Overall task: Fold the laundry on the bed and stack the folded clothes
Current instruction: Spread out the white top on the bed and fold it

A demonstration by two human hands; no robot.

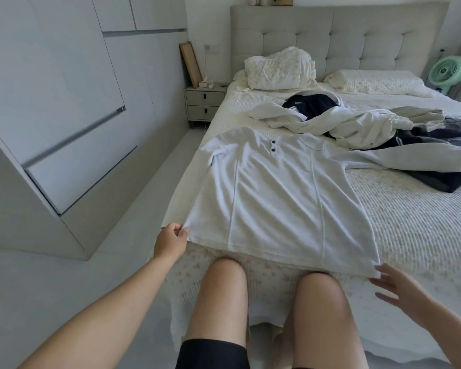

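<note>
A white short-sleeved shirt (277, 198) with two dark buttons lies spread flat, front up, at the foot of the bed (410, 230). My left hand (171, 242) pinches the shirt's lower left hem corner. My right hand (399, 288) hovers with straight, spread fingers just beside the lower right hem corner, fingertips at the fabric's edge. Behind the shirt lies a rumpled heap of unfolded laundry: a cream hooded garment (357, 126), a navy top (309, 105) and dark clothes (453, 171) at the right.
My knees (224, 288) press against the bed's foot. Two pillows (280, 69) lean at the tufted headboard (338, 35). A bedside table (204, 102) and white wardrobes (53, 123) line the left; a green fan (449, 71) stands at the far right.
</note>
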